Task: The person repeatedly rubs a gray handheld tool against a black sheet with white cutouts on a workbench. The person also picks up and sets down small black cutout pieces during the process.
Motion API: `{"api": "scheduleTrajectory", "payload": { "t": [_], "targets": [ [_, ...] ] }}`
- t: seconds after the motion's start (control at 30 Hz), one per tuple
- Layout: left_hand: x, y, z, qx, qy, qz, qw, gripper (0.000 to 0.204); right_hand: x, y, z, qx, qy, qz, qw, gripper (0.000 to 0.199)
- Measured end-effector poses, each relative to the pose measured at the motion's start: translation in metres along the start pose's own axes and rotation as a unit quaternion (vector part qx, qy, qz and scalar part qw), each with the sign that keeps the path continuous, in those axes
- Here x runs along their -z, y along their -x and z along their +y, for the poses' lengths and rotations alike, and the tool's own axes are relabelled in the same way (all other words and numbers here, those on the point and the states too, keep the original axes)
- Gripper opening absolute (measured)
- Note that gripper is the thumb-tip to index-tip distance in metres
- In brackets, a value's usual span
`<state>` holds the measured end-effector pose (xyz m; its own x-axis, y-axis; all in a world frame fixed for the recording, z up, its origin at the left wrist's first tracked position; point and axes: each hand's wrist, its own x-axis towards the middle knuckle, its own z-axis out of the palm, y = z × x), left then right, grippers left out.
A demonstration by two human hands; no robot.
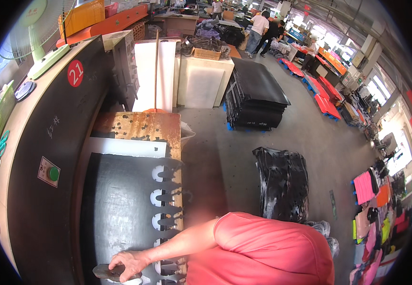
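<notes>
My right hand (129, 266) reaches in from the right, its bare forearm below a red sleeve, with fingers and thumb closed on a dark, oval cutting die (102, 272). The die rests on or just over the near part of a black sheet (120, 204); I cannot tell whether it touches. Along the sheet's right edge runs a row of rounded cut-outs, with white board showing through. A white board (125, 147) sticks out beyond the sheet's far edge. Part of the hand's surroundings is cut off at the lower rim. My left hand is out of sight.
Left of the sheet stands a long dark machine beam (39, 128) with a green button (53, 174). A worn wooden bed (142, 124) lies beneath the boards. Stacked black sheets (258, 90) and a black pile (282, 183) stand on the floor to the right. People work far off.
</notes>
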<state>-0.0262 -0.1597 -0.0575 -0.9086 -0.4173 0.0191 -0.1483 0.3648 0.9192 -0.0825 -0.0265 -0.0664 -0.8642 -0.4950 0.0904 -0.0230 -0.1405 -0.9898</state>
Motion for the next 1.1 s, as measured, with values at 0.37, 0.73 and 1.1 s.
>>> {"api": "scheduleTrajectory", "payload": {
  "t": [0.37,0.73,1.1],
  "targets": [
    [0.001,-0.002,-0.005,0.009,0.031,-0.005,0.999,0.061,-0.006,-0.006,0.025,-0.005,0.021,0.041,0.999,0.081],
    [0.007,-0.004,-0.015,0.024,0.074,-0.019,0.997,0.07,0.004,0.004,0.003,-0.061,0.008,-0.006,0.998,0.079],
    [0.062,0.065,0.001,0.166,0.349,0.05,0.921,0.08,0.012,0.021,-0.026,-0.072,-0.046,-0.074,0.994,0.064]
  ]
}}
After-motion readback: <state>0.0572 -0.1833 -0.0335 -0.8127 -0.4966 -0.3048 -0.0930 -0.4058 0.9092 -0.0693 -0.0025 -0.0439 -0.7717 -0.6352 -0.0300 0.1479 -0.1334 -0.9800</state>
